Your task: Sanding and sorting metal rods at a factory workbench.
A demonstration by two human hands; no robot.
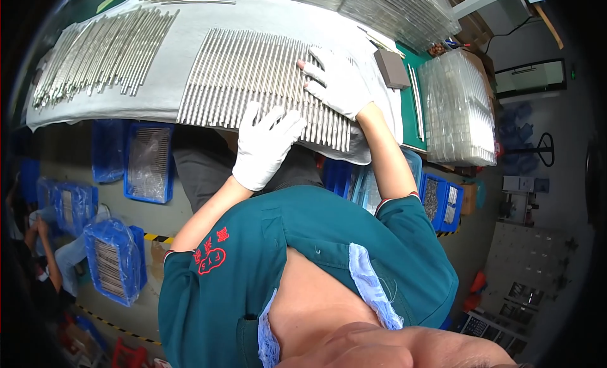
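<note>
Both hands wore white gloves and lay over a row of slim metal rods [246,77], set side by side on a white cloth [167,77] that covered much of the desk [410,124]. The left hand [265,143] rested palm down at the near ends of the row, right of its middle, its fingers spread and reaching onto the rods. The right hand [335,83] lay flat farther over, across the right part of the row, its fingers wide apart and pointing left; bare fingertips showed past the glove. Neither hand was closed around anything.

The row sat in front of the person, its near ends along the cloth's near edge. To its left, well apart, a looser batch of similar rods [104,52] lay slanted on the same cloth, less evenly aligned. A brown block [392,69] stood to the right of the right hand, and beyond it a tall stack of clear plastic trays [455,109] rose at the desk's right end. More clear trays [398,17] were piled along the far side. Below the desk, to the left, a blue bin [128,172] held plastic-covered contents. Farther left, another person [47,254] was partly visible.
</note>
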